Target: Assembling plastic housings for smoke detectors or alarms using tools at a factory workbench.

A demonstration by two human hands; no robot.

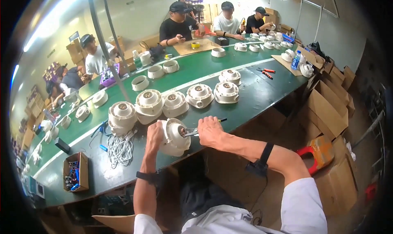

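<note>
My left hand (154, 133) grips the rim of a round white plastic housing (173, 146), which is tilted up at the table's near edge. My right hand (210, 131) is closed around pliers (190, 132); their silver jaws reach to the copper-coloured centre of the housing. The palm hides most of the handles. Just beyond stand several similar housings in a row, among them a stacked one (122, 116) at the left and another (226, 92) at the right. Beside my left hand lies a bundle of white cable (120, 149).
A cardboard box of small parts (76, 172) sits at the left. Red-handled pliers (268, 73) and a blue-labelled bottle (296, 60) lie farther right. A green conveyor belt (123, 105) runs beyond, with co-workers across it. Open cartons (327, 107) crowd the right side.
</note>
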